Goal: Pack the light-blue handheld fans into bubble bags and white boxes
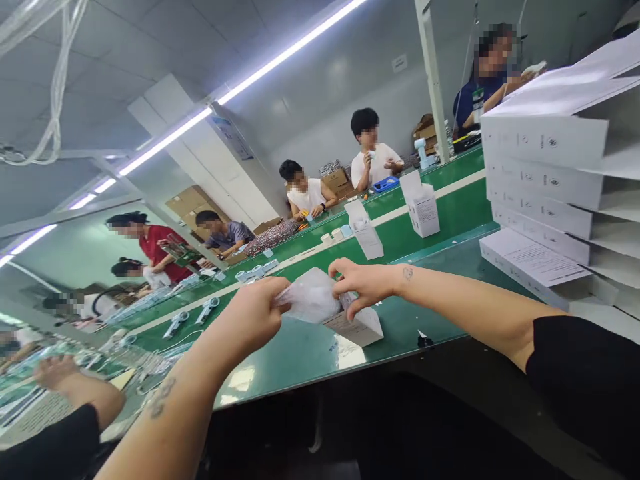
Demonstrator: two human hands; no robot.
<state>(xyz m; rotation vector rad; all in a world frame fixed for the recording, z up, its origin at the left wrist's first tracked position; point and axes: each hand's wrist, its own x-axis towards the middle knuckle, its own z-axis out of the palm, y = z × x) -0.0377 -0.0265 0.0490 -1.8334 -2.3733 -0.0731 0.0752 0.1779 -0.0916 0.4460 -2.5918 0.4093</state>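
Note:
My left hand (257, 313) is closed on the end of a clear plastic bag (313, 300), which is pulled out sideways above an open white box (359, 328). What the bag contains is too cloudy to make out. The small carton stands tilted in view on the green bench, its flap raised behind the bag. My right hand (363, 283) curls over the box's near opening, fingers against the bag's side and thumb at the box's edge. Part of the box's rim is hidden by these fingers.
Flattened-open white boxes (545, 160) are stacked high at the right. Two open cartons stand on the green conveyor (390, 233) ahead. Light-blue handheld fans (176, 324) lie to the left. A co-worker's hand (57, 372) is at far left; several people sit across the line.

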